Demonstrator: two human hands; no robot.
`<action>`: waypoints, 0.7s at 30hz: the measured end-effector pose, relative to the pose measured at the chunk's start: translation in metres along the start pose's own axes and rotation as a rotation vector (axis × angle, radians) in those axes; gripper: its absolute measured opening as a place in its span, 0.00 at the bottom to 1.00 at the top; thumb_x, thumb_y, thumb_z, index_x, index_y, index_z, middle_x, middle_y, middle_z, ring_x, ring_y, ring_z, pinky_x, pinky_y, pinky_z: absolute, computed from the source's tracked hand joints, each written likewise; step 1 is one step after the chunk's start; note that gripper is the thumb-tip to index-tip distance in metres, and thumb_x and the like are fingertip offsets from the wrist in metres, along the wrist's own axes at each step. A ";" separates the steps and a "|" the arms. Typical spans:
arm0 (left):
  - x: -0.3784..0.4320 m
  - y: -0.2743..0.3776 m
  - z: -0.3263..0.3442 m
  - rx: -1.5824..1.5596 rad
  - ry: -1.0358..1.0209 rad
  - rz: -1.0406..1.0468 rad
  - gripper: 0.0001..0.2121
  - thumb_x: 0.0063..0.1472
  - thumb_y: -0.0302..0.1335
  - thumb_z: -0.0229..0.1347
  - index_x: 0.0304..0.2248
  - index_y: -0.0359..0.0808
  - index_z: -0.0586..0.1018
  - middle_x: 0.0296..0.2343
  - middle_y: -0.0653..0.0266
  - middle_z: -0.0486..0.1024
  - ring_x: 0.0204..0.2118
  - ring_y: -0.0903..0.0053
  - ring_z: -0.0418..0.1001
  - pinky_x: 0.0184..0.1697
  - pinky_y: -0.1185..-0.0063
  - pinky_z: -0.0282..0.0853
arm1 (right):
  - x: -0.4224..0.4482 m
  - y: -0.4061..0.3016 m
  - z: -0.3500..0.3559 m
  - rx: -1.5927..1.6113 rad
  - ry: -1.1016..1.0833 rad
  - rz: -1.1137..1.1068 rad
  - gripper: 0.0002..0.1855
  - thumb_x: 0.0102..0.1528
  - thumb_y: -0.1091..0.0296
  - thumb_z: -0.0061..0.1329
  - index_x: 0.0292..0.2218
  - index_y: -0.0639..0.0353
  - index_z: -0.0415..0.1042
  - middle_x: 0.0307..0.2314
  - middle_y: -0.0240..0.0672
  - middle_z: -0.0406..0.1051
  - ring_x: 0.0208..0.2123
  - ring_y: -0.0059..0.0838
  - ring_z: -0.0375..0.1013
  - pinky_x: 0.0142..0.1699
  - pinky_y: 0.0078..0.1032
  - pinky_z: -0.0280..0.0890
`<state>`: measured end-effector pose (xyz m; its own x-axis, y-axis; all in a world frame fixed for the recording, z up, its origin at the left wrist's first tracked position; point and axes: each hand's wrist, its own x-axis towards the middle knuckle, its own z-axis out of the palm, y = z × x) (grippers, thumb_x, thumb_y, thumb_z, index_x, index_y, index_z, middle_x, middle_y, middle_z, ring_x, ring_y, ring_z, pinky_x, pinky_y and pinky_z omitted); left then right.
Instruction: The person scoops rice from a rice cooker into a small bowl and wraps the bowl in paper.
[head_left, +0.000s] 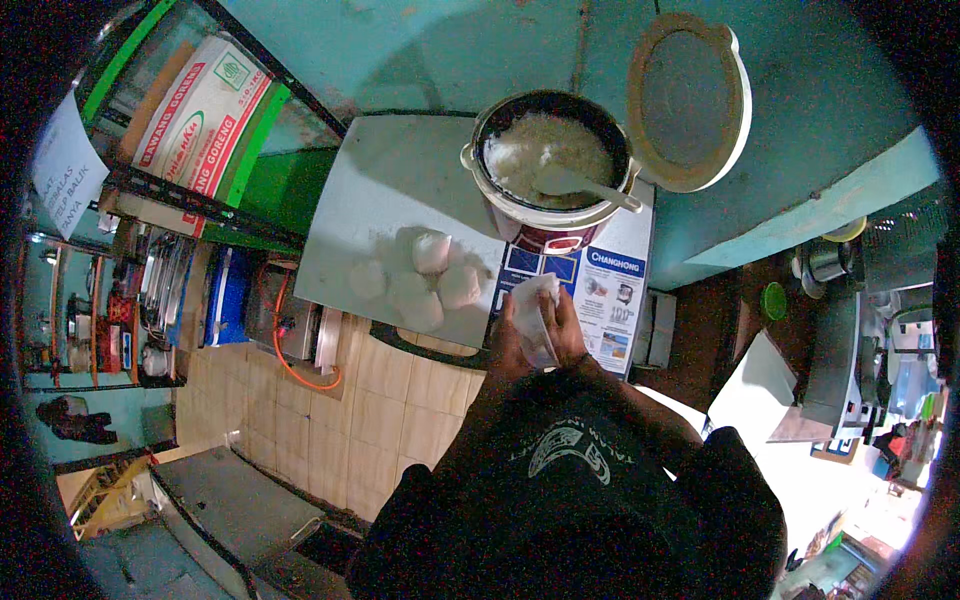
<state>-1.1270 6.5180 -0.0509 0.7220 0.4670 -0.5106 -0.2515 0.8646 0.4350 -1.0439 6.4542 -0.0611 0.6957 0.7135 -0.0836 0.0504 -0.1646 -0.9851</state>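
Observation:
My left hand (510, 341) and my right hand (566, 330) hold a white wrapper (534, 311) between them, with some white rice showing at its upper edge. They are over the near edge of a table with a printed sheet. Beyond them stands a rice cooker (559, 244) with its round lid (686, 105) raised. Cooked rice (517, 150) fills part of its pot, and a rice paddle (585, 187) rests on the rice, its handle over the rim. Several rounded, pale wrapped bundles (431, 251) sit on the grey tabletop (397, 165) to the left.
A printed carton (202, 112) stands on a shelf at the upper left. An orange hose (279, 330) hangs by a metal appliance left of the table. A teal wall (465, 52) rises behind the cooker. On the right are a green round item (773, 301) and a metal pot (829, 262).

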 end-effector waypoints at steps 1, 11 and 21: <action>-0.002 0.000 -0.002 -0.003 0.004 0.002 0.28 0.63 0.50 0.34 0.51 0.36 0.63 0.45 0.58 0.66 0.45 0.68 0.67 0.50 0.70 0.62 | -0.007 -0.017 -0.003 -0.194 0.048 -0.100 0.20 0.58 0.64 0.40 0.48 0.68 0.58 0.37 0.52 0.63 0.39 0.48 0.63 0.47 0.35 0.58; 0.001 -0.026 -0.059 -0.698 -0.317 -0.310 0.29 0.59 0.53 0.39 0.52 0.40 0.61 0.46 0.59 0.64 0.46 0.64 0.65 0.48 0.66 0.63 | -0.012 -0.096 -0.044 -0.744 -0.243 -0.561 0.19 0.44 0.73 0.51 0.40 0.47 0.71 0.50 0.37 0.57 0.50 0.45 0.55 0.53 0.40 0.51; 0.003 -0.005 -0.012 0.162 0.022 0.024 0.31 0.61 0.54 0.32 0.54 0.39 0.59 0.51 0.57 0.61 0.54 0.62 0.60 0.54 0.58 0.57 | 0.018 -0.057 -0.053 -0.698 -0.031 -0.467 0.08 0.45 0.70 0.48 0.30 0.60 0.69 0.26 0.40 0.70 0.30 0.41 0.69 0.36 0.37 0.60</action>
<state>-1.1310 6.5170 -0.0638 0.7021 0.4930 -0.5139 -0.1600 0.8124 0.5607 -0.9959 6.4402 0.0015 0.4740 0.8295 0.2954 0.7669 -0.2241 -0.6014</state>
